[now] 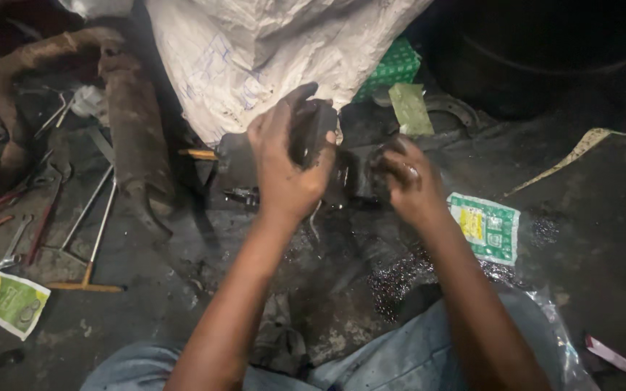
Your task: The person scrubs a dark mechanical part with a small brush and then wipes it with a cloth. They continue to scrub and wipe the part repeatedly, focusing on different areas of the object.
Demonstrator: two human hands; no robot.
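Knees in grey trousers (400, 355) sit nearest, at the bottom edge, on a dark oily floor (603, 239). Both forearms reach away from them toward the middle. Left hand (288, 156) is up, fingers (295, 101) curled around a dark greasy metal part (316, 130), gripping it from the left side, thumb toward the near side. Part looks blocky, long axis roughly upright, tilted a bit right; exact shape hard to tell under the grease. Right hand (403, 177) is just right of it and slightly lower, fingers closed on a smaller dark piece (382, 163), what it is unclear. The two hands are near each other, small gap between, dark metal body (349, 181) lying in that gap. Left hand is the one on the bigger part. Left of the arms: loose rods and spanners (88, 217), a rusty pipe (135, 137). Right: green printed packet (485, 226). Far: white sack (255, 51).
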